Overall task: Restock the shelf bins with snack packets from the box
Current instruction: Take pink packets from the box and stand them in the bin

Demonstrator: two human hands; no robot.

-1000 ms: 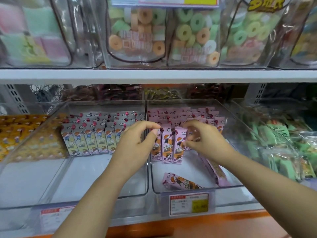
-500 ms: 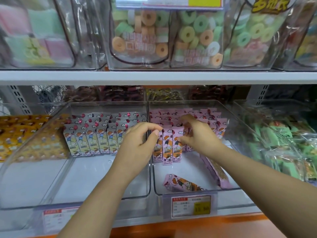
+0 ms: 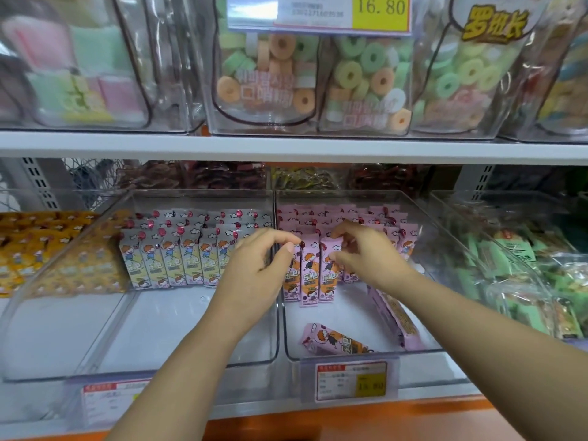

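Centre frame, the left hand [image 3: 254,265] and right hand [image 3: 366,259] are pinching tops of the upright pink packets [image 3: 310,272]. Below, in the same bin [image 3: 423,351], a loose packet [image 3: 334,342] is lying flat, long axis sideways, nearer the right hand.

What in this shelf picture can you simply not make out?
Head view, the only one:
- The box of snack packets: outside the frame.
- Print on the lower price tag: too small, blurred.
- Whether the left hand pinches a pink packet: its own fingers cover the spot.
- Dark packets at the back: shadowed under the shelf.
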